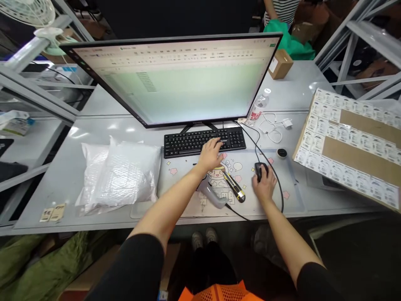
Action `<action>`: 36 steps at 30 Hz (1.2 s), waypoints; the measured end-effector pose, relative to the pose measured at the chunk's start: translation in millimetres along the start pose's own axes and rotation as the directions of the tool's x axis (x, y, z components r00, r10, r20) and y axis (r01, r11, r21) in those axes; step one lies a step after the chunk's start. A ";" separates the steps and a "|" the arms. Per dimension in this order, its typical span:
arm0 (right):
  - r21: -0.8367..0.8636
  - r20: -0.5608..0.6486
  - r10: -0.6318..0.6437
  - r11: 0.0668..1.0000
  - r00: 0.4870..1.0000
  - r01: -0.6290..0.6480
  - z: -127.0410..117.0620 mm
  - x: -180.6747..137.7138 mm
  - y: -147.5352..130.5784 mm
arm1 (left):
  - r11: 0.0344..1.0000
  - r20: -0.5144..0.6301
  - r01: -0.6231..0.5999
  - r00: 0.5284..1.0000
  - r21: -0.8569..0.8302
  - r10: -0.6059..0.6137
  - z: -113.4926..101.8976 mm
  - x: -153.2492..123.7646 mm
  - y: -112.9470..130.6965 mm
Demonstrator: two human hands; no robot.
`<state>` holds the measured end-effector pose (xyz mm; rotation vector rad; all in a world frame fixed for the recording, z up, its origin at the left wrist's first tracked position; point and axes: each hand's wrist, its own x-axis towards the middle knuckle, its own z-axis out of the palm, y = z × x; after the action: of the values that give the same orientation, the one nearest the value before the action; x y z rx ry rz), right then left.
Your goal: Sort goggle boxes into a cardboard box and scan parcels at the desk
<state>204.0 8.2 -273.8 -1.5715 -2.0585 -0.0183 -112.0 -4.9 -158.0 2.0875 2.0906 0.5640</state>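
Observation:
My left hand [211, 155] rests on the right half of a black keyboard [184, 144], its fingers spread over the keys. To the right, my right hand [265, 183] is wrapped over a black computer mouse [260, 169] on the printed desk mat [184, 196]. Behind the keyboard stands a large monitor [194, 92] showing a spreadsheet. Below my left wrist lies a grey handheld scanner [214, 197], partly hidden by the forearm. Beside it is a black and yellow utility knife [234, 188].
White padded mailers [125, 175] lie stacked at left. A label-covered cardboard box [354, 150] fills the right side. A plastic bottle [258, 109], a white charger cable [272, 127] and a small carton [280, 65] sit behind. A person's striped shirt [285, 12] shows beyond the desk.

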 end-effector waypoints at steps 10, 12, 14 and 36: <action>-0.023 -0.093 -0.086 0.996 0.992 0.084 2.9 -3.1 12.4 | 0.980 0.145 0.073 0.984 0.184 -0.101 68.3 60.6 26.7; -0.024 -0.129 -0.103 0.995 0.986 0.101 9.8 -4.2 15.9 | 0.972 0.063 0.064 0.995 0.224 -0.080 81.8 58.0 26.5; -0.021 -0.161 -0.123 0.992 0.979 0.121 15.1 -4.9 17.2 | 0.961 -0.008 0.092 0.996 0.260 -0.093 95.1 56.9 26.8; -0.028 -0.228 -0.205 0.979 0.952 0.204 20.6 -6.2 21.5 | 0.950 -0.212 0.127 0.975 0.284 -0.067 129.6 44.9 29.3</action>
<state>216.0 16.3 -300.6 -1.2852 -2.0268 -0.2686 -40.5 60.1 -259.6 2.1377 2.5168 0.4897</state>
